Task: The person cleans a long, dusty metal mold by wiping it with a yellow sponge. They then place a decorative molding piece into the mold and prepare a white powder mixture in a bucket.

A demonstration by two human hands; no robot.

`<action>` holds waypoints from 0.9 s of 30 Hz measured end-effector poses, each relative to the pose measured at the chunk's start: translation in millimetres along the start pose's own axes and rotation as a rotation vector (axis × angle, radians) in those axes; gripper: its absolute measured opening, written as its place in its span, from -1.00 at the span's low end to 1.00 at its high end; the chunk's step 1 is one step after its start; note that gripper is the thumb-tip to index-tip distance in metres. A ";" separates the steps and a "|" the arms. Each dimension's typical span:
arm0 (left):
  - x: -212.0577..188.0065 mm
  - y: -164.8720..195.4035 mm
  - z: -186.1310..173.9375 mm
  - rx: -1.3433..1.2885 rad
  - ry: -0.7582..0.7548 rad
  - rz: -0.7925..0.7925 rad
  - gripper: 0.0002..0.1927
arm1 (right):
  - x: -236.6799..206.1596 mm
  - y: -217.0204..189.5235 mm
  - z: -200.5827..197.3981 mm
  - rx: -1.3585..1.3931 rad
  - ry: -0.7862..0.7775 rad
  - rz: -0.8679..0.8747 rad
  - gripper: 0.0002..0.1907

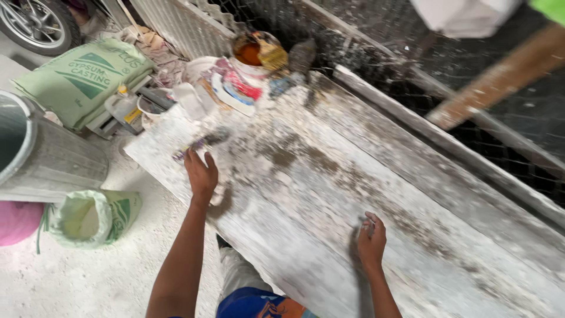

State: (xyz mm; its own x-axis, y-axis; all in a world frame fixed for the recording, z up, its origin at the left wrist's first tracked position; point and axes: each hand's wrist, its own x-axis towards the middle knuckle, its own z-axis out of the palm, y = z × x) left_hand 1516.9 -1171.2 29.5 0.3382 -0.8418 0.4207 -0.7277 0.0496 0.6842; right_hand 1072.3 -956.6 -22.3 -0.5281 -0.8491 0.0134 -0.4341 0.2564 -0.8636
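Far left: a grey metal bin [35,156] stands on the dusty floor, with a pink round thing [16,221] below it and an open pale green sack [91,217] lying just beside.
Upper left: a full green sack [82,76] lies flat near a wheel [38,22] at the corner.
Table top end: a paint-smeared bucket [253,56] and a white tub [154,109] crowd among rags and lids.
Table: a long white plaster-caked work table [365,194] runs from upper left down to lower right.
Left hand: the left hand [202,175] lies palm down on the table near its left edge, fingers stretched toward a blurred dark tool or scraper [200,143] just ahead of the fingertips; I cannot tell whether it grips anything.
Right hand: the right hand [372,240] rests on the table lower down, fingers curled loosely around something small and pale, too blurred to name.
Right: a wire mesh fence [471,88] backs the table, and a brown wooden beam [500,76] slants across it.
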 end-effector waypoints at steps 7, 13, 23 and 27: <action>124.5 -78.5 7.6 -0.138 -0.237 0.132 -0.41 | -22.7 -97.1 183.6 -0.099 -0.065 -0.145 -0.62; 160.6 -105.3 21.4 -0.116 -0.350 0.178 -0.54 | -45.7 -160.2 240.0 0.020 -0.128 0.026 -0.71; 186.9 -111.9 8.3 -0.419 -0.313 -0.036 -0.83 | -49.6 -167.5 257.7 0.061 -0.202 0.023 -0.67; 238.2 -112.8 19.7 -0.371 -0.272 0.005 -0.81 | -48.7 -173.9 264.7 0.079 -0.169 0.039 -0.73</action>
State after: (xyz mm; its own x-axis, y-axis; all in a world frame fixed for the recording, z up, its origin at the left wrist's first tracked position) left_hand 1667.7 -1387.9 40.8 0.1301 -0.9493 0.2862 -0.4492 0.2009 0.8706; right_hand 1366.7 -1082.1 -6.2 -0.4106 -0.9063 -0.1002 -0.3533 0.2594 -0.8988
